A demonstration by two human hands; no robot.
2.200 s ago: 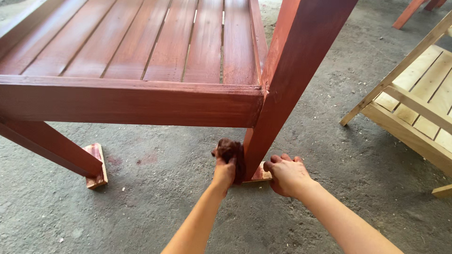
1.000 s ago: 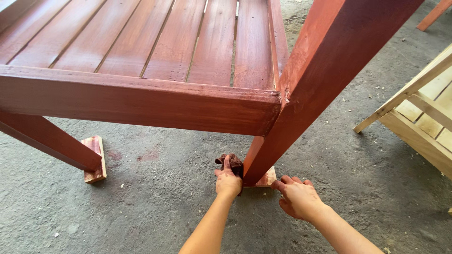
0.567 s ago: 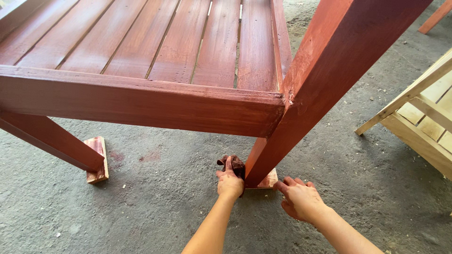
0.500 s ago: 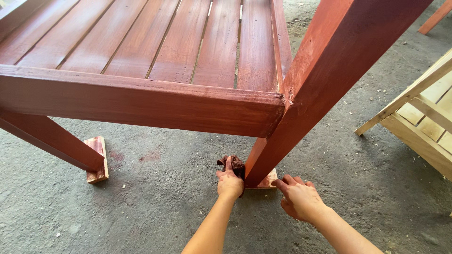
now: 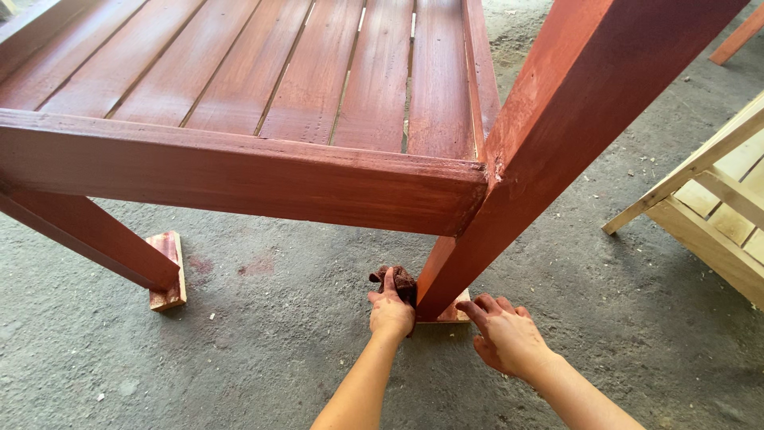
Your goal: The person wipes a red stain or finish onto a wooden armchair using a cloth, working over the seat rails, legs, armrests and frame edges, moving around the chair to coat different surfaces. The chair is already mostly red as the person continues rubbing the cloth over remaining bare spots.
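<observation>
Far left, a red-stained leg (image 5: pixel 87 239) slants down onto a small wooden block (image 5: pixel 169 271) on the grey concrete floor (image 5: pixel 278 350) — the block's top is smeared red, its side bare and pale. Above it runs the slatted seat (image 5: pixel 318 72) of a big wooden piece, stained red-brown all over, with its front rail (image 5: pixel 239 171) glossy and wet-looking.

Now to the middle. The left hand (image 5: pixel 391 312) is down at floor level, fingers wrapped over a dark, stain-soaked rag (image 5: pixel 400 280) — gripping it and pressing it against the foot of the near leg (image 5: pixel 549 143). The rag sits at the tip of that hand, touching the leg's left face just above the floor. The leg itself stands on a second pale block (image 5: pixel 455 312), mostly hidden behind it.

Just right of the leg, the right hand (image 5: pixel 506 338) lies palm down, holding nothing, its stained fingertips (image 5: pixel 469 309) reaching to the edge of that block.

Far right, well apart from both hands, an unstained pale-wood frame (image 5: pixel 708 207) of slats stands on the concrete, with wood chips scattered about it. No packages, labels or signs show.
</observation>
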